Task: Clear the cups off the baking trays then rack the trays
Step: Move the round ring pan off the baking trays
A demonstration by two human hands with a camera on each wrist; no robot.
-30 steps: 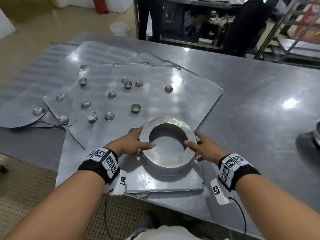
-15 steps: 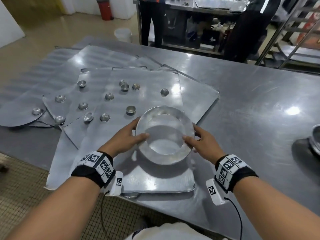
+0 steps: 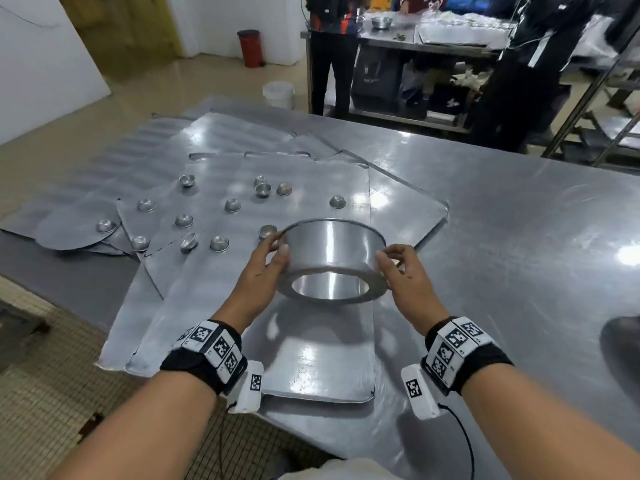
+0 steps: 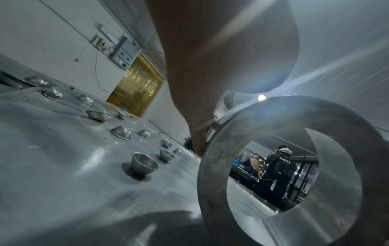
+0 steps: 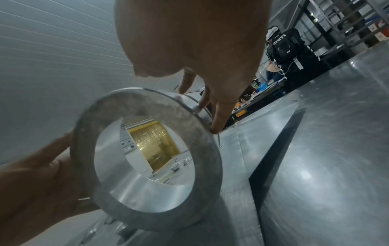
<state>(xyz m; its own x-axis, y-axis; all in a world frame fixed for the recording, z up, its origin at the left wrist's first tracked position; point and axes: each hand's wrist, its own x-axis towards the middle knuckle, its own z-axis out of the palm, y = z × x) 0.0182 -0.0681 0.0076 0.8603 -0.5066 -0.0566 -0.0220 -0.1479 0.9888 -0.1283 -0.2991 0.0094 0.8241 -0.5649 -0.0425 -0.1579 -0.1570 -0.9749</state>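
Note:
Both my hands hold a large round metal mould (image 3: 332, 251) in the air above the nearest baking tray (image 3: 311, 358). It is tipped so that its holed face points at me. My left hand (image 3: 268, 258) grips its left wall and my right hand (image 3: 394, 265) grips its right wall. The left wrist view shows the mould (image 4: 212, 174) close up, with my left hand (image 4: 200, 83) on its rim. In the right wrist view my right hand's fingertips (image 5: 214, 129) press the mould (image 5: 208, 174). Several small metal cups (image 3: 219, 242) stand on the overlapping trays, and the nearest cup (image 3: 267, 231) is by my left fingers.
The trays overlap on the left half of a steel table (image 3: 502, 254). A dark object (image 3: 623, 337) sits at the right edge. A metal rack (image 3: 588, 98) stands at the back right. People stand at another table (image 3: 433, 46) behind. A white bucket (image 3: 278, 93) is on the floor.
The mould sat flat on the near tray a second ago. Both hands have lifted it and tipped its holed face towards me.

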